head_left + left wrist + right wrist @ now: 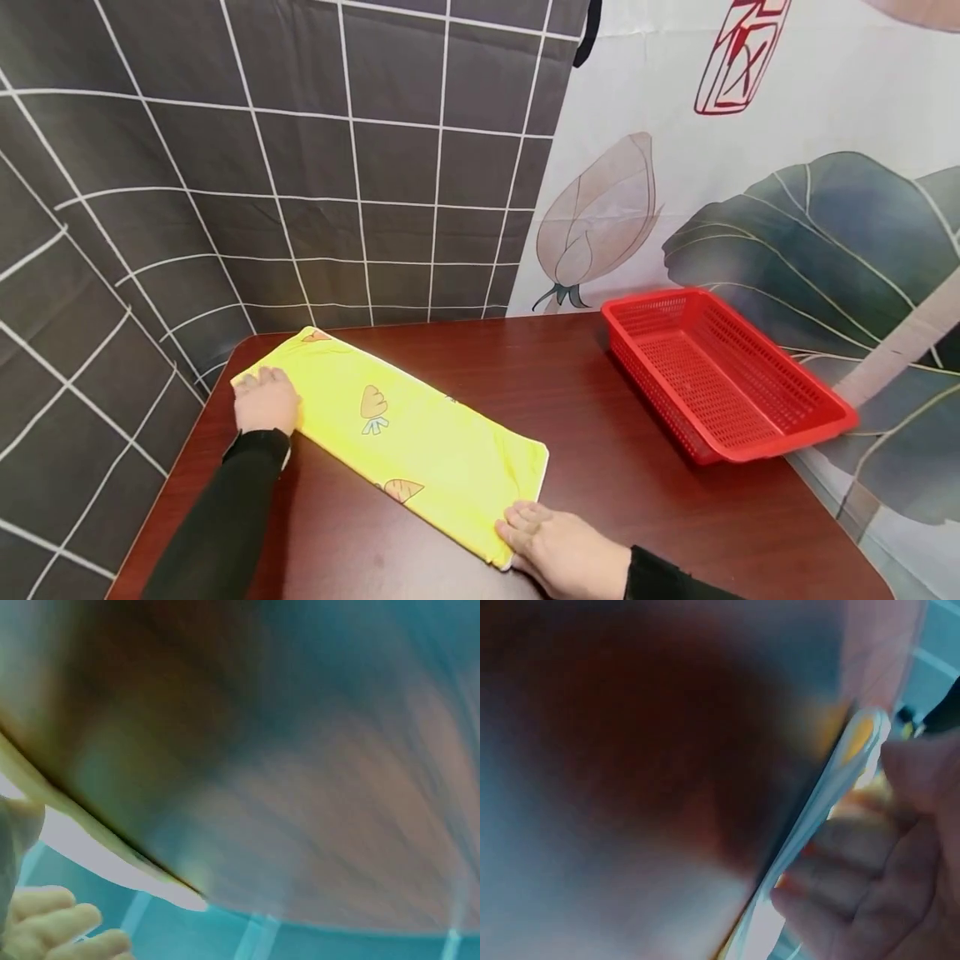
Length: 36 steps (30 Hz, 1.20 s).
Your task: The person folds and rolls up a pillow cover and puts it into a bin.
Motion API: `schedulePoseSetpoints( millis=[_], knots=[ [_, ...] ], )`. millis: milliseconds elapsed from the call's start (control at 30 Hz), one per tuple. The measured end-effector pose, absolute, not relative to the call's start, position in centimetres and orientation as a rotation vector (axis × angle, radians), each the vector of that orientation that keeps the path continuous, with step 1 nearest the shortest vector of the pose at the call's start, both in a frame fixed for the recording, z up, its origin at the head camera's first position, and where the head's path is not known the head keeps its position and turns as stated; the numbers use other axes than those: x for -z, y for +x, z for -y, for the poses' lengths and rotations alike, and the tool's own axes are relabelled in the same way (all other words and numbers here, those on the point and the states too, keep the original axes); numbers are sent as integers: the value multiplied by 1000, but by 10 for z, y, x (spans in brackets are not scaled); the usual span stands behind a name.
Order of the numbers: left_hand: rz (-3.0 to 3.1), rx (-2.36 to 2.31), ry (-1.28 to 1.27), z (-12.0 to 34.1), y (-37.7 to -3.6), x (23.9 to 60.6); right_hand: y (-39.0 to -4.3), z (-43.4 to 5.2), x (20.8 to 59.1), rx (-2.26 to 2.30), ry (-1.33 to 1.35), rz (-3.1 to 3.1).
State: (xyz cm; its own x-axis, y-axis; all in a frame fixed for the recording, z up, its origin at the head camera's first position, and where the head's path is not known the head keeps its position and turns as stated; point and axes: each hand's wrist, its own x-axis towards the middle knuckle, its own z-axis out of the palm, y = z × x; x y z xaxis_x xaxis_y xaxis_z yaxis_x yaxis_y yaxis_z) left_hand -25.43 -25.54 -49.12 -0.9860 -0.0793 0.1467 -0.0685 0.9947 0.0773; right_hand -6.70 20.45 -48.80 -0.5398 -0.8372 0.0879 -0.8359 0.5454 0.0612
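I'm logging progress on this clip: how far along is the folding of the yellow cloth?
The yellow cloth already lies as a flat long strip on the table. The left hand and right hand hold its ends. The red basket holds nothing yet.

Both wrist views are basically mush; the table is just a brown smear, the yellow cloth only a pale edge; fingers beside that cloth run off the frame; in the head view the cloth's underside is hidden, and the red basket looks whole.
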Motion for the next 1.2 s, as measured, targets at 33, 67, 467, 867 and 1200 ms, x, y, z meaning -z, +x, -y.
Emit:
schedulePoseSetpoints(
  millis=[33,67,467,867,1200],
  knots=[
    [2968,132,97,248,-251,491,-64,-199,488,24,1458,2690],
    [2970,165,86,239,-248,490,-61,-194,488,35,1463,2713],
    [3208,399,-156,182,-196,490,-97,-206,477,-91,1356,2667],
    [3283,431,-237,213,-207,484,-83,-198,489,34,1511,2499],
    [3216,485,-327,220,-200,492,-68,-184,492,91,1634,2330]
  ],
)
